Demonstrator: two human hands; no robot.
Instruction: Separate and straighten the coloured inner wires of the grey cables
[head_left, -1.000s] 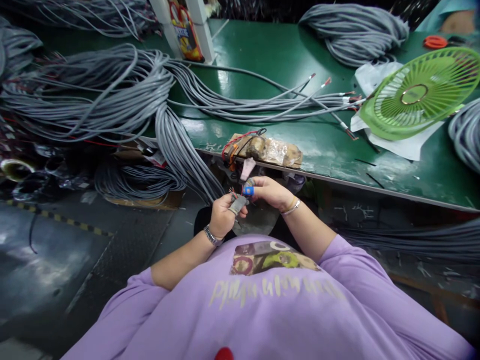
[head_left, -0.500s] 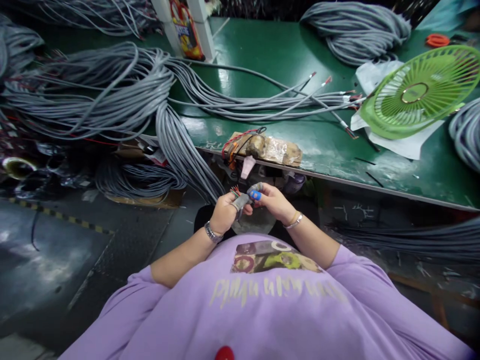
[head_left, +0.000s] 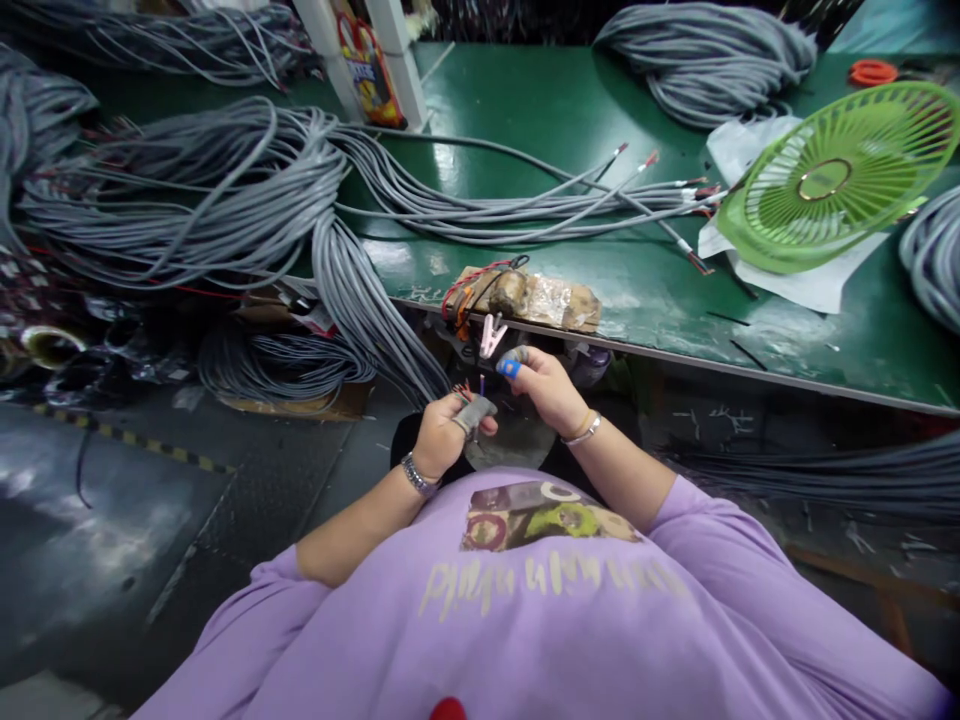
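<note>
Green table (head_left: 570,110) strewn with grey cables (head_left: 225,190); both hands seemingly pinch wire ends (head_left: 469,390).

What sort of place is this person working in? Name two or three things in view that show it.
Probably a cable-assembly workshop. Bundles of grey cable lie heaped over a green workbench, some with stripped ends. The left hand holds a cable end with coloured wires; the right hand works them.

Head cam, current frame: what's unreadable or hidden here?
- Wire ends in the left hand: too small to count or tell colours.
- Cable below the left hand: hidden by the fist.
- What the right hand pinches: too small, fingers cover it.
- Green fan guard: cut off by the right edge.
- Bench underside: dark.
</note>
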